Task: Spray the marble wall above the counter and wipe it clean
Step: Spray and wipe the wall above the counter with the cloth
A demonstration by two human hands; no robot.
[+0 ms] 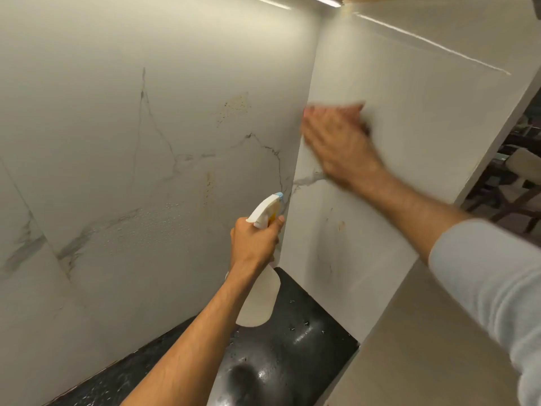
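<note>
The white marble wall (152,118) with grey veins fills the left; yellowish stains and a patch of spray droplets show on it. It meets a side marble panel (409,92) in a corner. My left hand (253,241) grips a white spray bottle (260,300), its nozzle pointing up toward the corner. My right hand (339,139), blurred, presses flat on the side panel over a white cloth (336,101) that shows only above the fingers.
The black glossy counter (292,356), speckled with drops, runs below the wall. A beige surface (409,347) lies at the lower right. A light strip (325,0) glows overhead. Dark furniture (518,177) shows past the panel's right edge.
</note>
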